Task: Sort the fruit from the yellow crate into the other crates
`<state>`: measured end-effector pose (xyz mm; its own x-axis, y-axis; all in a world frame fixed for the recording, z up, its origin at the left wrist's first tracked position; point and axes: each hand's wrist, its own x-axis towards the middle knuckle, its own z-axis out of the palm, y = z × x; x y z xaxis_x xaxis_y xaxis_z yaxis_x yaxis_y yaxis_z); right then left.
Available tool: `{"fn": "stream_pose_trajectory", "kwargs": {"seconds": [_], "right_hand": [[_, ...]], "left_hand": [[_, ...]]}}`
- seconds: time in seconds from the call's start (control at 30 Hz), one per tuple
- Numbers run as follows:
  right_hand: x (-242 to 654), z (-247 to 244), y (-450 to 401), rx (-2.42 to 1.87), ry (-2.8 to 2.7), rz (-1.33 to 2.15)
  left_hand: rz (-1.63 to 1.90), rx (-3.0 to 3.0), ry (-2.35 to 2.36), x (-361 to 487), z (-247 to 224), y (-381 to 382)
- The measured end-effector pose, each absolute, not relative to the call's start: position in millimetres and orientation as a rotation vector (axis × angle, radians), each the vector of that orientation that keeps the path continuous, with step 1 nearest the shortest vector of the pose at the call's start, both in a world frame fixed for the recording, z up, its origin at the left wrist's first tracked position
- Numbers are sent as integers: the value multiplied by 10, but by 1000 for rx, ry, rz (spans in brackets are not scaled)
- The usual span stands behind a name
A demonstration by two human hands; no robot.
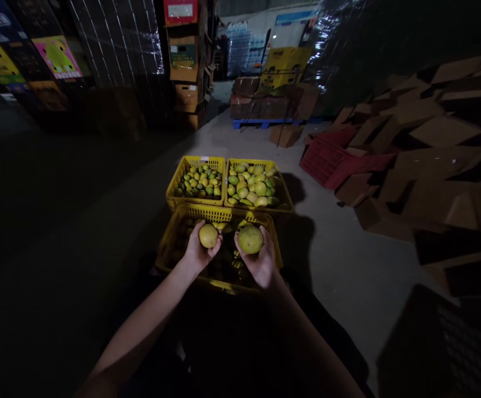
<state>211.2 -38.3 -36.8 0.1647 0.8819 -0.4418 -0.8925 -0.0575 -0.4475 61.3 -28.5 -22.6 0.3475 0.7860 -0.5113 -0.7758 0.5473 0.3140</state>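
Left hand [196, 252]: palm turned up, fingers curled round a yellow fruit [208, 236], held above the front crate [207, 212].
Right hand [264, 264]: thumb and fingers cupped about a greenish fruit [250, 240], the larger-looking of the pair; a gap parts the two hands.
Long axis: both held fruits look nearly round from this angle, so I cannot tell which way either one's length runs.
Under the hands: the front crate, yellow, mostly shadowed inside, with some loose fruits [222, 226] showing between the hands.
Ahead of the left hand: the left rear crate [196, 202], just past the front crate's far rim, nearer to this hand than to the other; its small fruits [204, 182] are yellow and green.
Ahead of the right hand: the right rear crate [282, 185], beside its neighbour and nearer to this hand; its fruits [260, 188] look bigger.
Off to the right: a red crate [327, 160], tilted, by heaped cardboard cartons [445, 132].
Farthest: a blue pallet [260, 124] bearing boxes, some yellow [281, 66].
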Motion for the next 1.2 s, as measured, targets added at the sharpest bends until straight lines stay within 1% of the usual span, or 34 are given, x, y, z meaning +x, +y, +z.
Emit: {"fn": "stream_pose_trajectory", "kwargs": {"seconds": [0.1,0.2,0.33,0.5,0.67,0.77,0.97,1.07,1.13,1.2], "right_hand": [[2116,-317,-437,-640,-49,1467],[2096,-269,-487,-619,-40,1639],[2032,-218,-534,-638,-243,1776],[2025,-177,-576,-600,-518,1770],[2090,-185,-593,-549,-857,1743],[2124,-202,-586,-541,-964,1741],[2156,-157,-596,-455,-1061,1812],[2148,-134,-598,-485,-1036,1829],[2127,-145,-584,-532,-942,1810],[2096,-171,-565,-573,-774,1777]], "left_hand": [[1053,44,617,617,-204,-289],[1018,71,572,589,-176,-293],[995,302,634,545,-113,-310],[1014,719,649,503,-28,-378],[971,846,621,457,-38,-428],[939,902,610,438,-48,-443],[861,991,598,407,-4,-495],[860,1010,593,424,8,-493],[912,909,596,451,-1,-463],[1007,686,606,477,-23,-414]]}}
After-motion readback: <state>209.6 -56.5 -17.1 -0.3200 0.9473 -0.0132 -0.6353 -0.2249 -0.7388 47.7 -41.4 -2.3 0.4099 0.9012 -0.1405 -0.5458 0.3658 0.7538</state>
